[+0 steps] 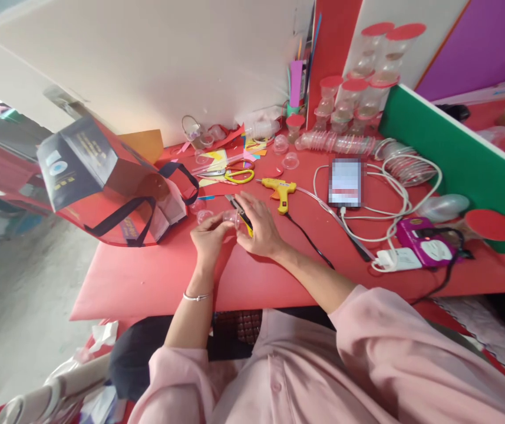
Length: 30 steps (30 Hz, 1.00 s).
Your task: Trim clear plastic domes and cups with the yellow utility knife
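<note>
My left hand [209, 237] pinches the edge of a small clear plastic cup [231, 217] above the red tabletop [146, 285]. Closed around a yellow and black utility knife [237, 206] is my right hand [258, 227], close against the same cup. The fingers partly hide both the knife and the cup. Just beyond my left hand lie more clear plastic cups [203, 216]. A yellow hot glue gun [281, 191] rests to the right of my hands, and yellow-handled scissors [238, 175] lie farther back among paper scraps.
A large red and dark bag [124, 206] stands at the left. Stacked clear cups [340, 143] lie along the back, near red-lidded cup towers [362, 88]. At the right are a phone [345, 182], white cables, a purple power adapter [431, 246] and a green divider [455, 159].
</note>
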Tool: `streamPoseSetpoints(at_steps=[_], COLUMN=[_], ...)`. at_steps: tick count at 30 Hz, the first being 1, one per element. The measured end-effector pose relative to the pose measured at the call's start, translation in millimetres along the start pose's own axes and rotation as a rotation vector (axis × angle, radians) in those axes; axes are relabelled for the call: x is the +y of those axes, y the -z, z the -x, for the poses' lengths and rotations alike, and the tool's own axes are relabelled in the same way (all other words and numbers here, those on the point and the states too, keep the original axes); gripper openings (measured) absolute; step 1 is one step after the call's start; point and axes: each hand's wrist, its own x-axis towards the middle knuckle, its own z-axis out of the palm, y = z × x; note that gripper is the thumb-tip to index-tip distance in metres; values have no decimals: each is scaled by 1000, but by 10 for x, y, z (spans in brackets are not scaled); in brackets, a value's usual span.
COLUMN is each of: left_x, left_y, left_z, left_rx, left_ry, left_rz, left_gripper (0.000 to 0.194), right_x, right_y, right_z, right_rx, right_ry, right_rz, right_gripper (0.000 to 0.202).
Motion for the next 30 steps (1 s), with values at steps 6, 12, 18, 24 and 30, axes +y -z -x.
streamPoseSetpoints(at_steps=[6, 12, 18, 24, 30], left_x=[-55, -17, -41, -28, 20], left_y=[-8, 11, -4, 9, -22], left_z=[8, 5, -13, -2, 75], left_rx=[-44, -16, -289, -379, -325], left_ry=[50, 85, 164, 232, 58], left_rz=[150, 109, 281, 312, 52], left_gripper=[22, 30, 32, 33, 32], right_x=[38, 42, 36, 28, 87], right_y=[-98, -85, -93, -72, -68], right_z=[43, 45, 46, 78, 97], right_rx=[-7, 38, 86, 106, 47], right_ry=[43, 92, -61, -76, -68], right_rz=[-78, -11, -109, -100, 51], right_gripper=[72, 74, 84, 85, 80])
